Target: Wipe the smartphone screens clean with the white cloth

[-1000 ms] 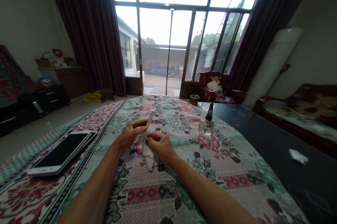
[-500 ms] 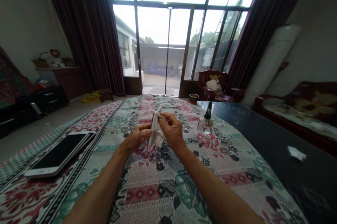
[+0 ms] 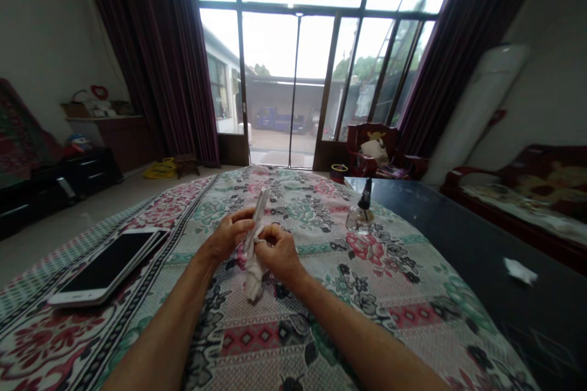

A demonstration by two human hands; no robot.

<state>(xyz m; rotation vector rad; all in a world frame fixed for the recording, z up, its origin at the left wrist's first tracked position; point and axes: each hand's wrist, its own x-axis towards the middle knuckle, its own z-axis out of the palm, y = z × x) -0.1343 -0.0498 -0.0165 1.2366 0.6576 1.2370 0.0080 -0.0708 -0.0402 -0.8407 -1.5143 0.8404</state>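
My left hand (image 3: 232, 235) is closed around the left edge of a thin, phone-like slab (image 3: 261, 204), which stands tilted and nearly edge-on above the table. My right hand (image 3: 279, 250) pinches a crumpled white cloth (image 3: 254, 281) against the lower part of the slab. One end of the cloth hangs below the fingers. The slab's far side is hidden, so its exact kind cannot be made out. To the right of my hands stands a clear glass bottle (image 3: 358, 219) with a black pump-like top.
Two white smartphones (image 3: 107, 265) lie overlapped at the left on the flowered tablecloth (image 3: 257, 354). A crumpled white tissue (image 3: 520, 270) rests on the dark tabletop (image 3: 486, 293) at the right. Beyond are a wooden armchair (image 3: 371, 146) and glass doors.
My right hand and the cloth have moved down along the slab, toward me. The slab has turned more edge-on and leans, its upper end now uncovered. My left hand has shifted slightly left.
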